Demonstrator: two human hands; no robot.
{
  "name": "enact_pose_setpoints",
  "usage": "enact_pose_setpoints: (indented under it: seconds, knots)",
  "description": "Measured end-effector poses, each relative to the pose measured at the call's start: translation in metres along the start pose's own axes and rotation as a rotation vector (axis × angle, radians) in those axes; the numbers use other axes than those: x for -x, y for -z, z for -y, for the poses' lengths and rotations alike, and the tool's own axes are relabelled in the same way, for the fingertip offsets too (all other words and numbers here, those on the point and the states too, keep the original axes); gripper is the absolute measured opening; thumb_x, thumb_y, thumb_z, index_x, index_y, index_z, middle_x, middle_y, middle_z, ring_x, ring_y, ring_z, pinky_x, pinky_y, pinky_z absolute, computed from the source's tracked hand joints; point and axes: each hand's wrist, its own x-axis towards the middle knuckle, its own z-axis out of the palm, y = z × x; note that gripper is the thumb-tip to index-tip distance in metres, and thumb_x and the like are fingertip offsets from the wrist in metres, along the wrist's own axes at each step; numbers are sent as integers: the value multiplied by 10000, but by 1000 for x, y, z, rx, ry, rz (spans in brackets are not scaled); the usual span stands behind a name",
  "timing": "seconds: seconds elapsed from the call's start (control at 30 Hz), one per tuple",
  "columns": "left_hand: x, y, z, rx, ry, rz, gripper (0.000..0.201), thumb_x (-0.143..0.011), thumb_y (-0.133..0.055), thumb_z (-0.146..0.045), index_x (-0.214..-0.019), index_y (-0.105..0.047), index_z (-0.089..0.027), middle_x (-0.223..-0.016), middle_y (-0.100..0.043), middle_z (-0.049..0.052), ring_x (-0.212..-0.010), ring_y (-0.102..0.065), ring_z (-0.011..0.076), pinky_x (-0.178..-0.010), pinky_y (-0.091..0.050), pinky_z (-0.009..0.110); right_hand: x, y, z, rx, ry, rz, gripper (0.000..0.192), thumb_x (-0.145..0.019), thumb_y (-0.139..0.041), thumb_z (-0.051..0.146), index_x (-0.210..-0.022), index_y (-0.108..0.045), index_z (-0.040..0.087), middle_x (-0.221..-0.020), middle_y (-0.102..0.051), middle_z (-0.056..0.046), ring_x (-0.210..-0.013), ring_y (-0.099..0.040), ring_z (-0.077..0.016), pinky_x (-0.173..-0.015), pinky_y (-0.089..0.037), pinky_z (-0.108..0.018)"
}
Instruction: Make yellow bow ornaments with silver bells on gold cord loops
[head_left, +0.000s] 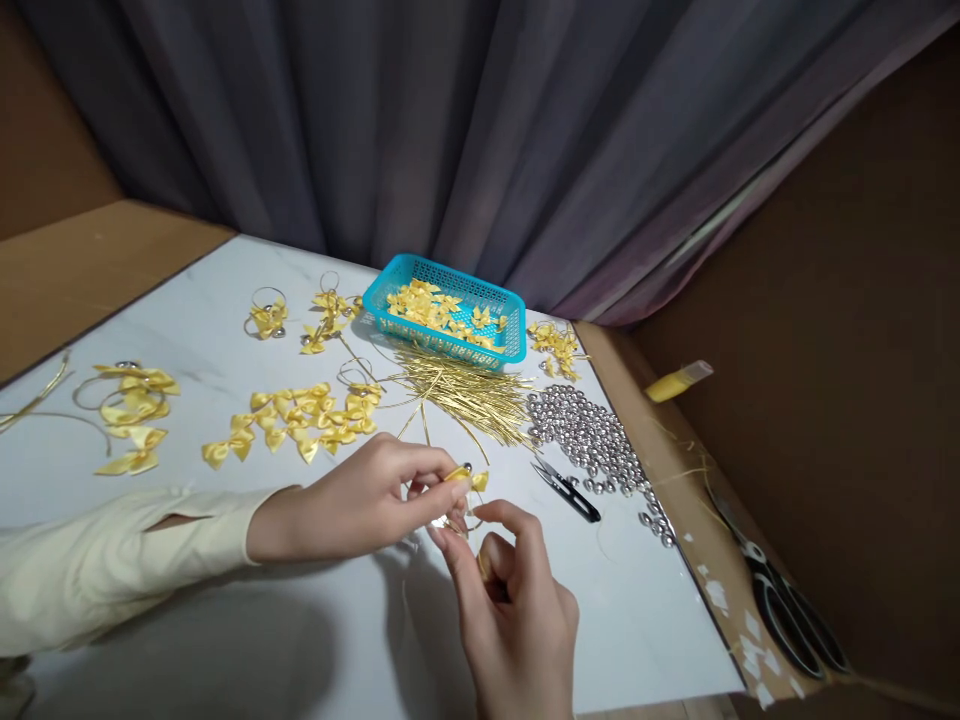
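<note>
Nearest, right hand (pixel 510 610) raised from the near edge, fingertips pinched on a thin gold cord loop (pixel 459 520). Just left, left hand (pixel 360 505) in a cream sleeve, thumb and fingers gripping a small yellow satin ribbon bow (pixel 469 480) with a silver bead at its knot. Right of the hands, black thread snips (pixel 566 488) flat on the white marble-look board (pixel 225 620). Farther, heap of silver round bells (pixel 592 435), bundle of cut gold cords (pixel 465 395), loose yellow bows (pixel 296 420). Far centre, turquoise plastic basket (pixel 390 290) holding more bows.
</note>
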Motion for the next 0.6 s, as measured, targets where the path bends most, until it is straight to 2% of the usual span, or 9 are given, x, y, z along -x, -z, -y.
enact_pose_setpoints:
  seconds: [0.27,0.43,0.6]
  knots:
    - [-2,1,3,-7,29,21,283,-892,-472,-280,-708,-635,-139,-634,-636,-7,-597,-556,100,-540,-402,180,-4,5,-4,142,202,43,206,-903,-496,262,-1012,-605,124,-446,-494,63,-316,-442,-70,-359,-344,-171]
    - [-3,2,4,4,47,23,319,-899,-473,-322,-683,-621,-140,-599,-590,-20,-575,-519,95,-510,-377,176,-3,4,-6,179,274,68,266,-928,-427,226,-1051,-601,66,-493,-583,13,-300,-432,-74,-320,-296,-203]
    - [-2,2,1,68,44,39,245,-902,-482,-296,-787,-656,-167,-711,-662,-14,-670,-582,104,-594,-434,176,-7,6,-1,223,315,76,267,-936,-397,217,-1052,-569,49,-542,-624,-17,-288,-404,-78,-315,-303,-215]
